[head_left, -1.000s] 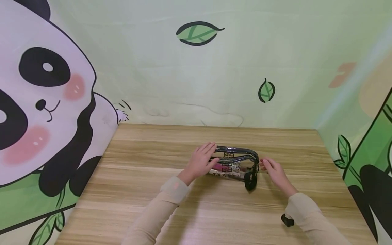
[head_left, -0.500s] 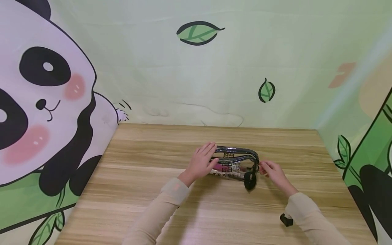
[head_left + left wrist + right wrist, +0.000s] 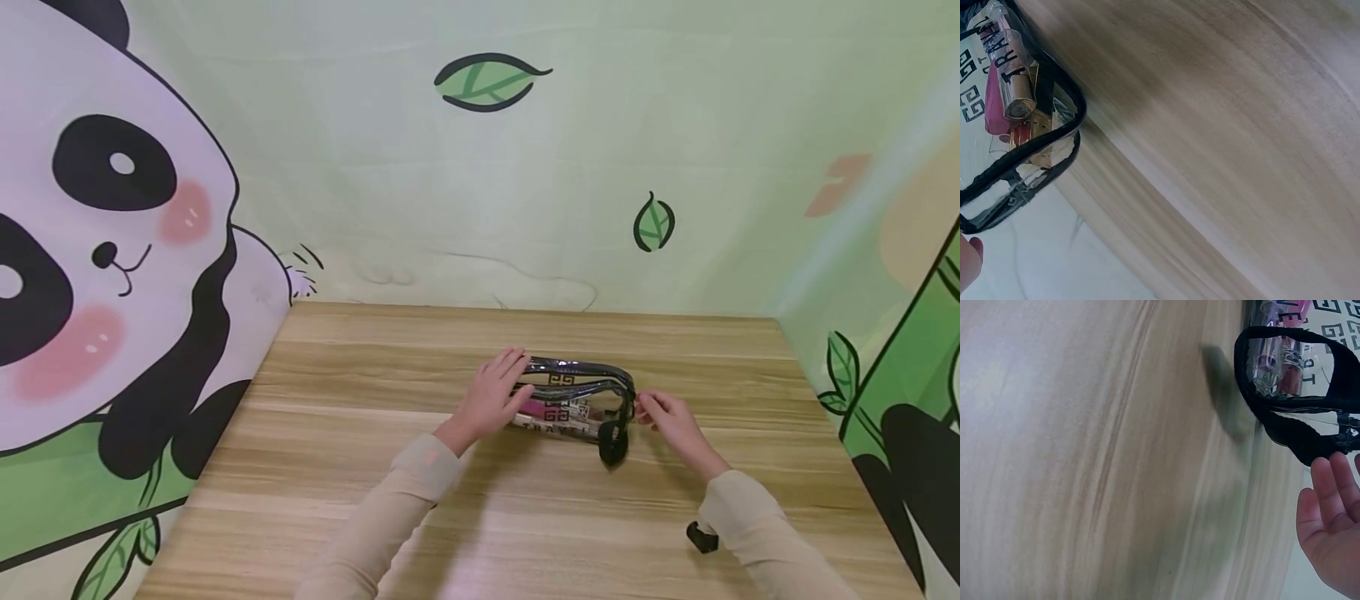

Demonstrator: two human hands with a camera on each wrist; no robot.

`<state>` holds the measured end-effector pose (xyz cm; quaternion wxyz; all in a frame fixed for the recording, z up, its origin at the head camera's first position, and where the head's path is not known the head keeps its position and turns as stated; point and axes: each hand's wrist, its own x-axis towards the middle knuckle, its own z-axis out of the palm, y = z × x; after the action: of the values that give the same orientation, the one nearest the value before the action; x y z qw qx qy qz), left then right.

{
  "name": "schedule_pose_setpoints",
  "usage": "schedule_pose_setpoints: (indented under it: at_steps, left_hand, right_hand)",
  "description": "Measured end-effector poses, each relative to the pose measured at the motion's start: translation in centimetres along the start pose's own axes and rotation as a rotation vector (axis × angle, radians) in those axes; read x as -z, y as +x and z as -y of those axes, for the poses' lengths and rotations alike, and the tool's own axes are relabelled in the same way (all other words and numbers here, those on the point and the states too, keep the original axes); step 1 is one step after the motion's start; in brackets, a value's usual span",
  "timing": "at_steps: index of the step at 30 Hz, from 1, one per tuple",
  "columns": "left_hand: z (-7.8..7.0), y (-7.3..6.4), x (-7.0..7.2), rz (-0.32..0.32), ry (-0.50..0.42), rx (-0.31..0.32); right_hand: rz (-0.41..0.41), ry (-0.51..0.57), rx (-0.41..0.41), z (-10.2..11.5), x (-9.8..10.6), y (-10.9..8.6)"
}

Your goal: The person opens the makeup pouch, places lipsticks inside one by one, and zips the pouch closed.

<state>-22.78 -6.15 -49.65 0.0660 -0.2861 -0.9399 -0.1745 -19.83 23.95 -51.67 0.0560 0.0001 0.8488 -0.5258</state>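
Observation:
A clear pouch (image 3: 555,404) with black trim stands on the table, dark printed patterns and lettering on its side. Through the plastic show a pink item (image 3: 996,100), clear tubes (image 3: 1266,359) and gold-coloured pieces (image 3: 1041,134). My left hand (image 3: 487,396) rests over the pouch's left end, fingers straight along the top and thumb at the near side. At the opposite end, my right hand (image 3: 671,425) pinches the pouch's edge between thumb and forefinger. A black fabric loop (image 3: 613,446) hangs there. The right wrist view shows the other fingers (image 3: 1329,494) loosely bent beside the black trim.
The wood-grain table (image 3: 337,467) runs back to a pale green backdrop (image 3: 360,167) printed with leaves and a large panda (image 3: 112,250). A small black object (image 3: 702,537) shows at the right cuff.
My right fingertips have shifted slightly left, closing on the pouch's right end. The left hand and the pouch have hardly moved.

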Motion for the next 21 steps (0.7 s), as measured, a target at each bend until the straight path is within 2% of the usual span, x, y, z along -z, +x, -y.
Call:
schedule_pose_setpoints:
  at_steps: [6,9,13,21]
  left_hand:
    - [1.3,-0.8,0.0,-0.096,-0.115,0.047]
    - [1.9,-1.2,-0.2,-0.121,-0.167,0.088]
    - [2.5,-1.7,-0.4,-0.122,-0.254,0.156]
    - [3.0,-2.6,-0.6,-0.116,-0.299,0.208]
  right_hand:
    - [-0.007,-0.002,0.027,0.5,0.1,0.0]
    - [-0.006,0.003,0.042,0.8,0.1,-0.1]
    - [0.003,-0.003,0.054,1.1,-0.1,-0.1]
    - [0.043,-0.028,0.092,1.6,-0.3,0.3]
